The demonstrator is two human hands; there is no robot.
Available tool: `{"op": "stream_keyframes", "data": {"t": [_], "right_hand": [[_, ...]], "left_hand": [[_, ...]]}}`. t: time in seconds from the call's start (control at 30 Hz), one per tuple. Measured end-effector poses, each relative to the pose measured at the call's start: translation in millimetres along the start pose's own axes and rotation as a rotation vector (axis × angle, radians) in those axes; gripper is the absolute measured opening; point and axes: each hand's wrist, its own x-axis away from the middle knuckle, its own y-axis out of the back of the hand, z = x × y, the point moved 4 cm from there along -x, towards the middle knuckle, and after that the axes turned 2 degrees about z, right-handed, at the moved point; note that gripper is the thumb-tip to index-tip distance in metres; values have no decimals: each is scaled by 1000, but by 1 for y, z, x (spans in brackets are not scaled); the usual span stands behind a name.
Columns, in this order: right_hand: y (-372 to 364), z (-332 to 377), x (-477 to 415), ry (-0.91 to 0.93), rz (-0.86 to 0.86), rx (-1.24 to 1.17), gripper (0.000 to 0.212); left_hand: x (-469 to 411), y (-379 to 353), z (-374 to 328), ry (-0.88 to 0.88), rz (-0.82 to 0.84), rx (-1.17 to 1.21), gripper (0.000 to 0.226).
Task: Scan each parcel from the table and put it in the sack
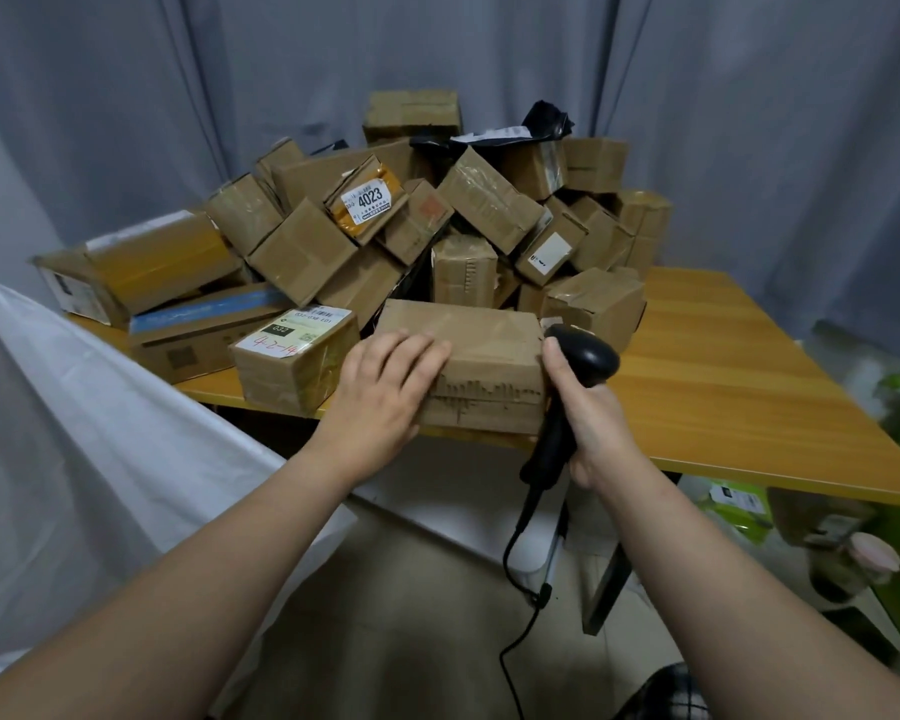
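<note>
Dozens of parcels (365, 226) are heaped on the surface (723, 366), upper centre of frame. One box (489, 350) sits at the front edge, dead centre. The left hand (385, 387) lies on its top, fingers fairly straight, thumb hidden. The right hand (588, 423) grips the scanner (588, 356), its head just beside the box's right end. Looks like the scan step. No label shows, so the box likely needs turning. The white sack (100, 407) is lower left, its inside out of sight.
</note>
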Motion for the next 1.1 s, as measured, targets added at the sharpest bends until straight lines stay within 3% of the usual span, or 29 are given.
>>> {"op": "stream_keyframes", "data": {"t": [0.07, 0.13, 0.23, 0.3, 0.37, 0.43, 0.5, 0.6, 0.83, 0.93, 1.1], "right_hand": [[2, -4, 0, -10, -36, -40, 27], [7, -5, 1, 52, -84, -28, 23], [13, -4, 3, 235, -37, 15, 36], [14, -4, 5, 276, 28, 6, 39], [13, -4, 4, 255, 52, 18, 34], [13, -4, 1, 244, 13, 78, 33], [14, -5, -3, 230, -23, 50, 28], [11, -8, -4, 116, -43, -143, 42], [4, -4, -3, 109, -111, -154, 43], [2, -1, -5, 107, -78, -185, 36], [-2, -2, -9, 144, -151, -95, 27]], "left_hand": [[1, -3, -5, -57, -15, 6, 99], [2, -2, -7, 36, 38, 185, 86], [-2, 0, 0, 677, 148, 826, 89], [0, -7, 7, 1081, 192, 1350, 78], [3, -12, 10, 1199, 239, 1651, 56], [8, -15, 18, 1086, 216, 1528, 74], [10, -10, 24, 873, 170, 1099, 96], [7, -2, 16, 587, 81, 761, 97], [13, 2, 9, 489, 5, 797, 100], [12, -2, 4, 427, 209, 843, 105], [4, 2, -20, 472, 550, 1155, 86]]}}
